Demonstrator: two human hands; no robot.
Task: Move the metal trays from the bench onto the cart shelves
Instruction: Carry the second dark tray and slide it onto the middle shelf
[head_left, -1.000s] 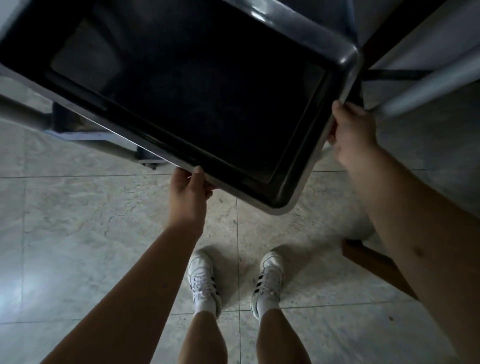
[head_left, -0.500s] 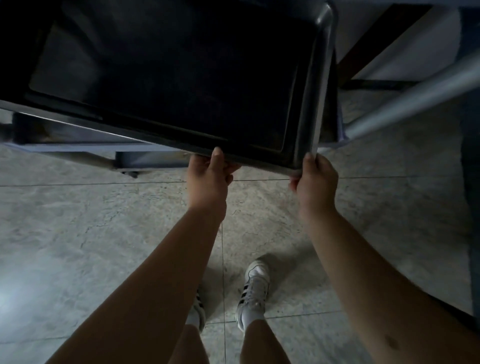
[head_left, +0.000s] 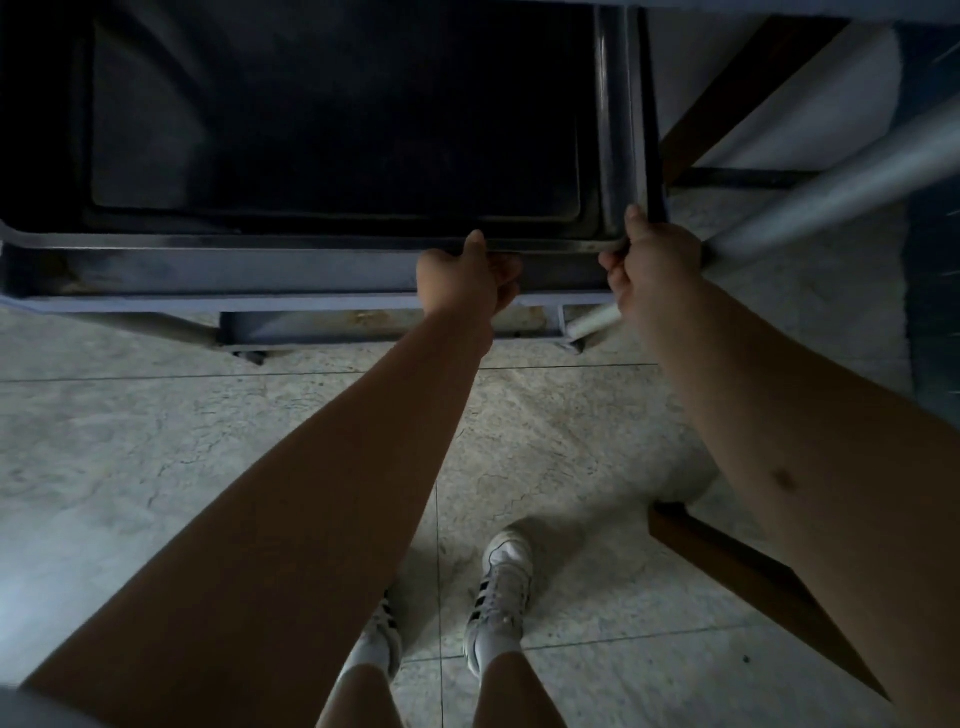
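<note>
Over the cart shelf (head_left: 291, 304), near edge: dark metal tray (head_left: 332, 130) lies roughly level, squared to the frame below. Left hand (head_left: 465, 280) is curled on the tray's near rim, thumb on top, fingers tucked under. Right hand (head_left: 652, 260) is wrapped round the near right corner, thumb up along the side lip. Both grips sit at the edge nearest the body, which suits pushing or settling the tray inward rather than carrying its weight; judged to be the last part of a placement. Cannot tell whether the tray rests fully on the shelf.

Materials: tray is a shallow rectangular pan, rounded inner corners, rolled rim, dull dark finish with a faint sheen along the right wall. Cart frame is painted blue-grey angle section, rust spots along the front rail. A pale round tube (head_left: 831, 187) runs diagonally at right, purpose unclear. Floor (head_left: 156, 467) is mottled grey stone tile with thin joints. Bench not identifiable here.
</note>
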